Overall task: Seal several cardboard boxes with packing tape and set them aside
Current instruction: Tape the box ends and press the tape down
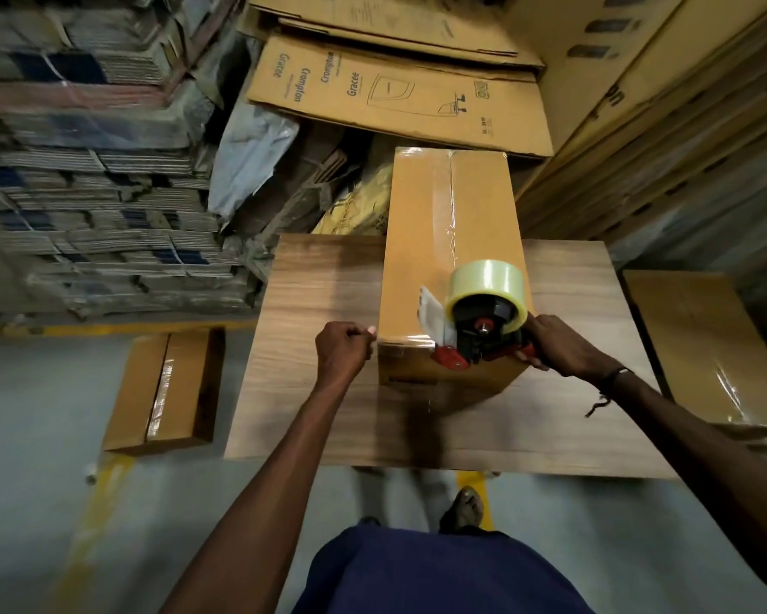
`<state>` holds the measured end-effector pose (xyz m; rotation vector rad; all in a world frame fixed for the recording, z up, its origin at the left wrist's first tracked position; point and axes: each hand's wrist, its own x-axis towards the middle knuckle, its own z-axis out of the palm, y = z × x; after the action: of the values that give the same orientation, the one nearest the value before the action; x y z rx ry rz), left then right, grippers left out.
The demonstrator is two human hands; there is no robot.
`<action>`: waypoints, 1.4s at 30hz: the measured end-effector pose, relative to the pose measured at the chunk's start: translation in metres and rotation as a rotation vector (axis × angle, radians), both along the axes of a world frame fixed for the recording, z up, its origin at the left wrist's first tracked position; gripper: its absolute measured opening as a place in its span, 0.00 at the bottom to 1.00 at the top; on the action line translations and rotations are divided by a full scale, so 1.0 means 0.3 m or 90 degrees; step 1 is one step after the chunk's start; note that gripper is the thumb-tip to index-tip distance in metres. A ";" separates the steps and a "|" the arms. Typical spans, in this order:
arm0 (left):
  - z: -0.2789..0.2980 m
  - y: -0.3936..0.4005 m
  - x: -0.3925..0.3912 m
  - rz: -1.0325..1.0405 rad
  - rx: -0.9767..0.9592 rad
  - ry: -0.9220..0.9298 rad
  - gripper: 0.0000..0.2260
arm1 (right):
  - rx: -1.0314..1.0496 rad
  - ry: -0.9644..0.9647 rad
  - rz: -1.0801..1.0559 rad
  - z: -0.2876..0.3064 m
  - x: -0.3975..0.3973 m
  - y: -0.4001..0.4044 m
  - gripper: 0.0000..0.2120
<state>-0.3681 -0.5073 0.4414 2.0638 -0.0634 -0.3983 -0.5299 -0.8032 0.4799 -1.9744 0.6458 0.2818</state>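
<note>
we see a long smooth brown cardboard box (450, 259) on the wood-grain table (319, 370), its length running away from us, glossy clear tape along the seam. our right hand (559, 345) grips the red-and-black tape dispenser (475, 321) at the near edge; our left hand (344, 347), fingers curled, presses the box's near corner.

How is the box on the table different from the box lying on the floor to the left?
The box on the table lies on the wooden table with a tape dispenser at its near end, held by the right hand; the box on the floor lies untouched. The table box looks longer, the floor box shorter. Both are brown cardboard with clear tape along the top seam.
</note>
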 end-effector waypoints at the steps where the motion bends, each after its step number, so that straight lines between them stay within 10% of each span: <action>1: -0.009 -0.001 -0.006 0.000 0.014 -0.009 0.15 | 0.010 -0.004 0.024 -0.003 -0.008 -0.010 0.27; 23: -0.140 -0.006 -0.029 0.160 -0.096 0.157 0.11 | -0.213 -0.038 0.178 -0.092 0.026 -0.031 0.28; 29: -0.181 -0.004 -0.031 0.142 0.036 0.110 0.16 | -0.188 -0.082 0.220 -0.072 0.020 -0.030 0.15; 33: -0.139 -0.025 -0.035 0.170 0.016 -0.018 0.06 | -0.237 -0.111 0.222 -0.060 0.036 -0.007 0.27; 42: -0.105 -0.114 -0.075 0.144 0.060 -0.082 0.19 | -0.473 -0.223 0.232 -0.117 0.015 -0.009 0.27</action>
<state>-0.3905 -0.5413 0.4099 2.1604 0.1121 -0.1312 -0.5253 -0.8058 0.4448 -2.7708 0.1525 -0.1153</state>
